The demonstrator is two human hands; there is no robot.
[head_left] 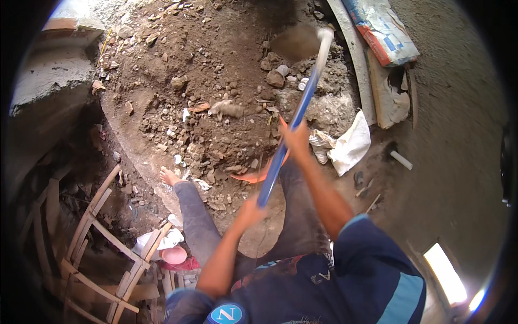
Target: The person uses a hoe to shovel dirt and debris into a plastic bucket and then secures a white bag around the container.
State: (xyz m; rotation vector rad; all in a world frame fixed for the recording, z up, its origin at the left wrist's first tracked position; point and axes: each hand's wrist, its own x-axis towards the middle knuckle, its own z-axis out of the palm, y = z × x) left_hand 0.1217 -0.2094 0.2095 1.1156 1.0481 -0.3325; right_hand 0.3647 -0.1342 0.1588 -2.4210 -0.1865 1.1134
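Observation:
Both of my hands grip the blue handle of a hoe [278, 159], which slants from my waist up to the far right. My left hand [250, 214] is wrapped round its near end. Farther up the handle is my right hand [296, 139], also closed round it. The far end is whitish, and the brown blade [294, 44] is smeared by motion over the soil. Loose brown soil with stones [216, 65] spreads ahead of me. Beneath the handle, the orange curved edge of something [252, 177] shows at the soil's near side, partly hidden by my leg.
At far right, boards [353, 59] lean beside a printed sack [386, 32]. A white sack [350, 143] lies right of my hands, with a short white pipe [401, 160] beyond. A wooden lattice frame [116, 248] and a pink bowl [174, 255] are at near left; a concrete block [54, 70] is far left.

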